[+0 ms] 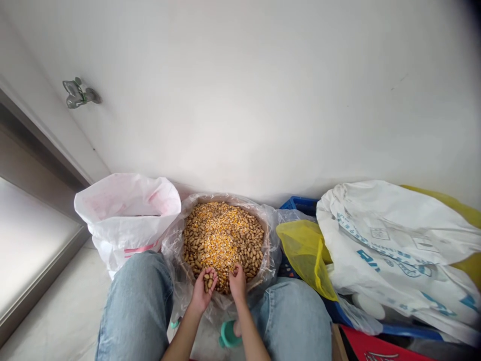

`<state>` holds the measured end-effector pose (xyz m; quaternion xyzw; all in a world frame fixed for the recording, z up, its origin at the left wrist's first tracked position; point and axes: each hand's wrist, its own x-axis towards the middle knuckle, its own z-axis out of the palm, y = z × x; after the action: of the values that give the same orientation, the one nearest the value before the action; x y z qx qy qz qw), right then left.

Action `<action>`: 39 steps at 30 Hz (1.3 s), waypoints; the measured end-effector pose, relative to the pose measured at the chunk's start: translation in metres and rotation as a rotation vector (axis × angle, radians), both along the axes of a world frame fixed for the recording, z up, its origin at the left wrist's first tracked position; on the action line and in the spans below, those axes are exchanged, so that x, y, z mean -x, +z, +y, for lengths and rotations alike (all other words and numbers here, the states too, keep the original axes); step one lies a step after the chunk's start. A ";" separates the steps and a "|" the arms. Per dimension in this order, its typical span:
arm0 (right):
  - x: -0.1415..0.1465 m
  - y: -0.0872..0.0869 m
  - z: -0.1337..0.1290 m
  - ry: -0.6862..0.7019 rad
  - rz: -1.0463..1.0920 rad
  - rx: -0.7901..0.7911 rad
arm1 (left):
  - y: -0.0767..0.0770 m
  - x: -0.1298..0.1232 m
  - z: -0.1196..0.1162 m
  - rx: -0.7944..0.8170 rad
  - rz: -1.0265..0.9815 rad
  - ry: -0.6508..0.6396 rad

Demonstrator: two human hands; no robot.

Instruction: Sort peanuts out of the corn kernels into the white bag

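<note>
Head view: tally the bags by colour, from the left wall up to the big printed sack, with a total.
White: 1, white bag
Clear: 1, clear bag around the corn and peanuts
Yellow: 1, yellow bag
Total: 3

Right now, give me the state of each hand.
Left hand: cupped, holding peanuts.
Right hand: fingers bunched above the corn; whether it holds anything cannot be told.
</note>
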<state>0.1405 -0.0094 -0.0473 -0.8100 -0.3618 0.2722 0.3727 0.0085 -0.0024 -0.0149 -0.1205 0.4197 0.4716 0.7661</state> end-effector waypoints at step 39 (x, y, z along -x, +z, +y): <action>-0.028 0.012 0.023 0.131 -0.197 0.352 | 0.005 -0.001 -0.003 0.008 0.028 -0.001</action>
<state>0.1689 0.0132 -0.0350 -0.8601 -0.3951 0.2745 0.1697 0.0094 -0.0052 -0.0098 -0.1168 0.4323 0.4713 0.7599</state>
